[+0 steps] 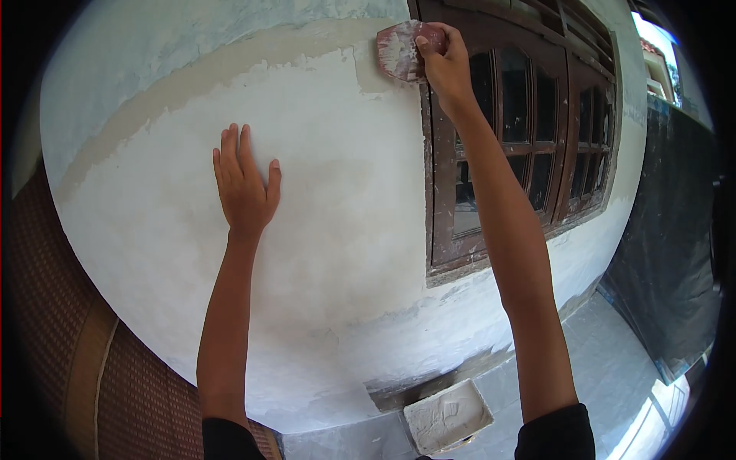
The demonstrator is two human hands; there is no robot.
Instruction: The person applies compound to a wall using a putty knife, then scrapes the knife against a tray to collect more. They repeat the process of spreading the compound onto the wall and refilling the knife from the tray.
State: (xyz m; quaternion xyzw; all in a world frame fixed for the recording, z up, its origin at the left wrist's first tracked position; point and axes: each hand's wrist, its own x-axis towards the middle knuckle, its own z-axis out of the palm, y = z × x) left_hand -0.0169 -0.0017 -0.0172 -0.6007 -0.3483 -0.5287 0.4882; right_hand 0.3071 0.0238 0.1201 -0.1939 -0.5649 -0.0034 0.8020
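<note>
My right hand [448,65] grips a reddish putty scraper [400,52] smeared with white filler. The scraper lies against the wall beside the upper left corner of the window frame. Lower and to the left, my left hand [244,180] rests flat on the white wall [330,207], fingers stretched upward and thumb apart, holding nothing. Smooth white filler covers the wall's middle. A bare beige band [199,73] with a ragged edge runs above it, under an older pale blue-green coat.
A brown wooden window [514,146] with glass panes is at the right. On the grey tiled floor [598,360] stands a tray [448,418] of white putty. Woven matting [146,383] lines the lower left, and a dark sheet [667,230] hangs at far right.
</note>
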